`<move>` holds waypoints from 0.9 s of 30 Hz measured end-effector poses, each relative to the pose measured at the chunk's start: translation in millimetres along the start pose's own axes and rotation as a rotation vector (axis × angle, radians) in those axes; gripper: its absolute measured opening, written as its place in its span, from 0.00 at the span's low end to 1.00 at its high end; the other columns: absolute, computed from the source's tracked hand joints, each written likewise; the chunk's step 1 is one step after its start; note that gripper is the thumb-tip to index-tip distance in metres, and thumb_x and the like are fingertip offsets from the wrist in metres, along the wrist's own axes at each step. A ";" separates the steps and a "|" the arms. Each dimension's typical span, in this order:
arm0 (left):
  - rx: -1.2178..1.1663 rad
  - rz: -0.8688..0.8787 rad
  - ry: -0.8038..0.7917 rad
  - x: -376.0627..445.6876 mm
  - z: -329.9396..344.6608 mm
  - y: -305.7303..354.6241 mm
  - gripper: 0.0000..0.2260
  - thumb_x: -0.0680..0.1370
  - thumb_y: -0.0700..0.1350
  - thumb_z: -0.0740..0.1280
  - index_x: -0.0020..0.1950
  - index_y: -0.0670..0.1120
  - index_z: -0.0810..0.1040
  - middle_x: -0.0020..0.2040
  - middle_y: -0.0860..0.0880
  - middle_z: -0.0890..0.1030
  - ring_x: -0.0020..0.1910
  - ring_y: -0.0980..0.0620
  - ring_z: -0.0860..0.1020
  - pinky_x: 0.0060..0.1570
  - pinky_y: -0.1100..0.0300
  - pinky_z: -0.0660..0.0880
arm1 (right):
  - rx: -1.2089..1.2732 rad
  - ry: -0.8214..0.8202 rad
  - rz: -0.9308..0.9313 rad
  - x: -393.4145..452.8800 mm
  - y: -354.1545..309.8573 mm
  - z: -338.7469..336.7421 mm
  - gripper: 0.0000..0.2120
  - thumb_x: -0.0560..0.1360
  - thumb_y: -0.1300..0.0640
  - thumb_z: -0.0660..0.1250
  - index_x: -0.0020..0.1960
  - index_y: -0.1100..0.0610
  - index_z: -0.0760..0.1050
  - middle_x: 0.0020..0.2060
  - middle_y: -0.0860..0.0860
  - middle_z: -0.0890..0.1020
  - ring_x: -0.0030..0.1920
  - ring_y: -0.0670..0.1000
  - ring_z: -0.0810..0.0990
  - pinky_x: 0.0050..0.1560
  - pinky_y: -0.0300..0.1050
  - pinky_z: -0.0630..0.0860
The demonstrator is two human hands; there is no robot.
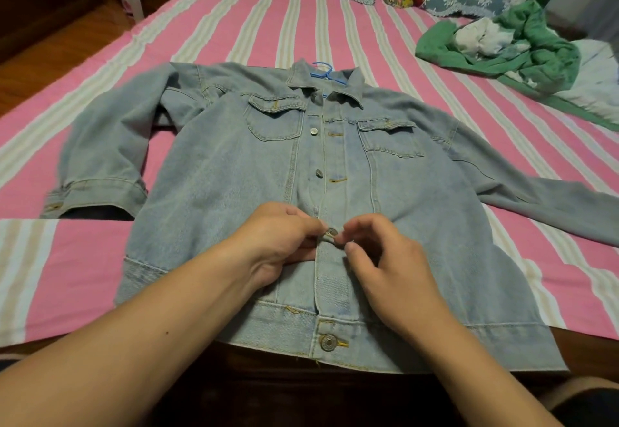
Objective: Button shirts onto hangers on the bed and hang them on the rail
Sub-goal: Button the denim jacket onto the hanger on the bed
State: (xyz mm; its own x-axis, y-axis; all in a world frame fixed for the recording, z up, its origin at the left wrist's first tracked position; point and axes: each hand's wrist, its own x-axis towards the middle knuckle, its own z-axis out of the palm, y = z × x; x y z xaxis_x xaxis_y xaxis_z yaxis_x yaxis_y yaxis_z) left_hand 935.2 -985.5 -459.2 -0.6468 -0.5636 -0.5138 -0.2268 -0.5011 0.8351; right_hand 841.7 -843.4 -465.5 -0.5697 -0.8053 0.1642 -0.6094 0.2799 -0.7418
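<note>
Denim jacket [335, 172] at frame centre handles stiff and thick, so your left hand [281, 242] pinches the placket and your right hand [378, 259] pinches beside the metal button [331, 233].

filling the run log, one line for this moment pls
step: buttoning | item: denim jacket on blue hanger | both hands: pinching placket at metal button | hem button: done
</note>
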 end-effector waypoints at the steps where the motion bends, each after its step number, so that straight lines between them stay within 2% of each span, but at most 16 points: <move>1: -0.013 -0.009 -0.010 -0.8 -0.1 1.2 0.10 0.76 0.31 0.71 0.39 0.42 0.75 0.33 0.43 0.83 0.29 0.51 0.82 0.30 0.61 0.81 | 0.053 -0.003 0.032 0.7 0.1 0.6 0.11 0.77 0.62 0.68 0.52 0.47 0.77 0.44 0.40 0.85 0.49 0.39 0.83 0.53 0.36 0.76; 4: -0.002 -0.024 -0.036 -2.5 0.2 2.7 0.11 0.75 0.30 0.71 0.38 0.43 0.75 0.30 0.46 0.81 0.29 0.51 0.81 0.34 0.60 0.81 | 0.172 -0.058 0.125 2.5 0.7 4.9 0.10 0.77 0.62 0.70 0.51 0.47 0.76 0.40 0.42 0.86 0.47 0.40 0.83 0.54 0.43 0.77; 8: -0.011 -0.006 -0.018 -1.8 -1.0 2.1 0.14 0.74 0.26 0.69 0.41 0.44 0.74 0.32 0.46 0.79 0.30 0.51 0.80 0.28 0.62 0.79 | 0.109 -0.029 0.124 20.6 8.9 4.7 0.09 0.75 0.58 0.74 0.49 0.46 0.77 0.38 0.47 0.83 0.40 0.44 0.81 0.48 0.44 0.78; 11: 0.008 0.025 -0.004 -0.1 -2.2 -0.1 0.15 0.74 0.25 0.68 0.41 0.44 0.72 0.37 0.43 0.77 0.34 0.48 0.79 0.31 0.60 0.81 | -0.012 -0.068 -0.038 37.0 14.7 -2.2 0.11 0.73 0.59 0.76 0.47 0.43 0.81 0.44 0.45 0.80 0.44 0.44 0.81 0.50 0.44 0.79; 15: 0.027 0.015 -0.033 1.2 -4.3 -0.1 0.16 0.76 0.26 0.66 0.41 0.46 0.69 0.37 0.44 0.76 0.34 0.48 0.78 0.30 0.60 0.80 | -0.122 -0.215 -0.345 52.1 18.2 -16.0 0.10 0.74 0.64 0.74 0.52 0.52 0.86 0.46 0.45 0.82 0.46 0.43 0.82 0.48 0.37 0.78; 18: 0.059 0.006 -0.060 2.1 -5.6 1.0 0.17 0.77 0.26 0.65 0.41 0.47 0.68 0.36 0.45 0.77 0.33 0.48 0.79 0.32 0.59 0.80 | -0.294 -0.278 -0.598 62.8 22.1 -25.6 0.10 0.78 0.61 0.70 0.57 0.55 0.85 0.48 0.47 0.85 0.46 0.46 0.84 0.45 0.45 0.81; 22: 0.072 -0.007 -0.085 2.9 -6.1 1.6 0.17 0.77 0.26 0.65 0.41 0.47 0.68 0.34 0.46 0.77 0.33 0.50 0.79 0.34 0.59 0.79 | -0.620 -0.293 -0.905 71.9 27.6 -32.9 0.11 0.80 0.60 0.67 0.60 0.59 0.82 0.45 0.54 0.84 0.38 0.57 0.82 0.31 0.51 0.79; 25: 0.088 0.002 -0.088 3.6 -5.2 0.1 0.17 0.77 0.26 0.65 0.41 0.47 0.67 0.35 0.46 0.76 0.32 0.50 0.78 0.33 0.59 0.79 | -0.692 -0.297 -0.988 73.1 27.2 -31.9 0.11 0.83 0.56 0.63 0.57 0.62 0.81 0.42 0.55 0.81 0.36 0.57 0.79 0.30 0.52 0.77; 27: 0.106 0.018 -0.074 4.1 -4.3 -0.6 0.17 0.77 0.27 0.66 0.41 0.47 0.68 0.35 0.45 0.75 0.33 0.49 0.77 0.35 0.57 0.78 | -0.646 -0.314 -0.903 69.6 24.8 -26.9 0.11 0.82 0.55 0.63 0.55 0.60 0.81 0.42 0.53 0.81 0.37 0.56 0.79 0.32 0.50 0.77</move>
State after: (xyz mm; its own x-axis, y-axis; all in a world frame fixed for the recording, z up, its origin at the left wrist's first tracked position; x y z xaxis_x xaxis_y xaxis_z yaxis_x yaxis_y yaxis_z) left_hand 935.8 -990.4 -462.7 -0.7025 -0.5198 -0.4861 -0.2880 -0.4170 0.8621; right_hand 772.1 -878.4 -454.9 0.3248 -0.9175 0.2296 -0.9454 -0.3222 0.0498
